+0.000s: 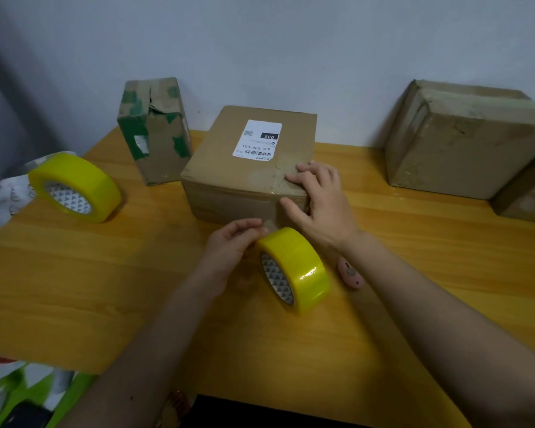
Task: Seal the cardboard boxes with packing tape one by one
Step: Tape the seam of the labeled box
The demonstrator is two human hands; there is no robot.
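Observation:
A brown cardboard box (pixel 247 162) with a white shipping label stands in the middle of the wooden table (pixel 105 288). My right hand (pixel 318 205) presses flat on the box's near right corner, fingers on top and thumb on the front face, over a strip of clear tape. Just in front of the box, my left hand (pixel 229 251) pinches the tape where it leaves a yellow tape roll (pixel 294 270), which stands on edge on the table. The tape runs from the roll up to the box.
A second yellow tape roll (pixel 74 186) lies at the left. A tall box with green tape (pixel 155 131) stands behind left, and larger worn boxes (pixel 467 137) at the right. A small pink cutter (pixel 349 271) lies right of the roll.

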